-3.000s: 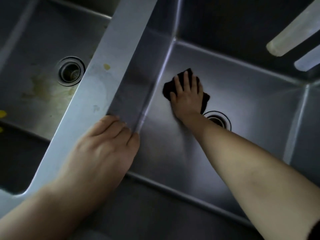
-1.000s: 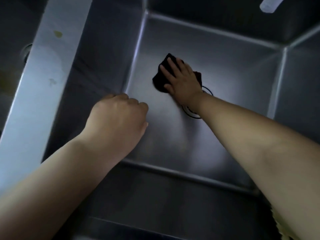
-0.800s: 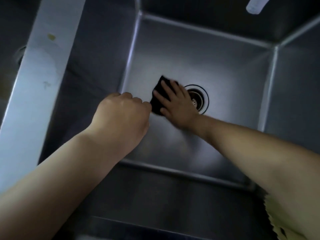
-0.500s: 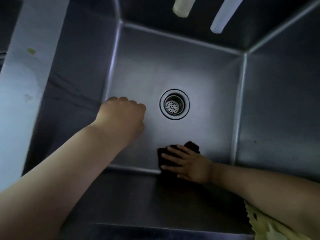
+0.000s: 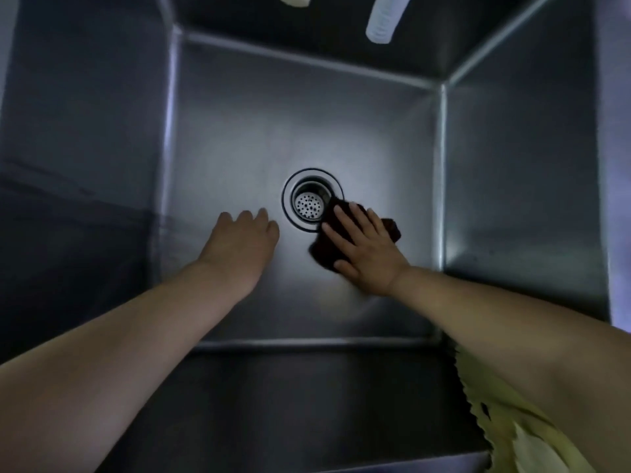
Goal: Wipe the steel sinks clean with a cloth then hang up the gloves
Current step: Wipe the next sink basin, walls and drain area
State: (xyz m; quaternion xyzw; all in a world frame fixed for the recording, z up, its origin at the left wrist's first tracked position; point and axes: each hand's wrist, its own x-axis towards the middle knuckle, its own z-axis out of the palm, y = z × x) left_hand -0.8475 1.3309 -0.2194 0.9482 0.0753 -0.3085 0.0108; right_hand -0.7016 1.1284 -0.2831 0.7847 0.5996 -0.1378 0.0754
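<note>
Right hand (image 5: pixel 367 256) presses flat on dark cloth (image 5: pixel 327 250) overlapping drain (image 5: pixel 309 199) rim; left hand (image 5: pixel 239 245) loosely curled, empty.

- Steel sink (image 5: pixel 239 124): 1 deep square basin, brushed grey metal, seen from above; 4 upright walls meet a flat floor at bright seams. Floor shows a pale sheen around the centre.
- Drain (image 5: pixel 309 203): round, ringed, with a perforated strainer cup; sits at mid-floor.
- Cloth (image 5: pixel 327 254): dark, near black, crumpled and flattened on the sink floor, just right of the drain, its upper edge overlapping the drain ring. Right hand (image 5: pixel 367 254) presses on it with fingers spread flat.
</note>
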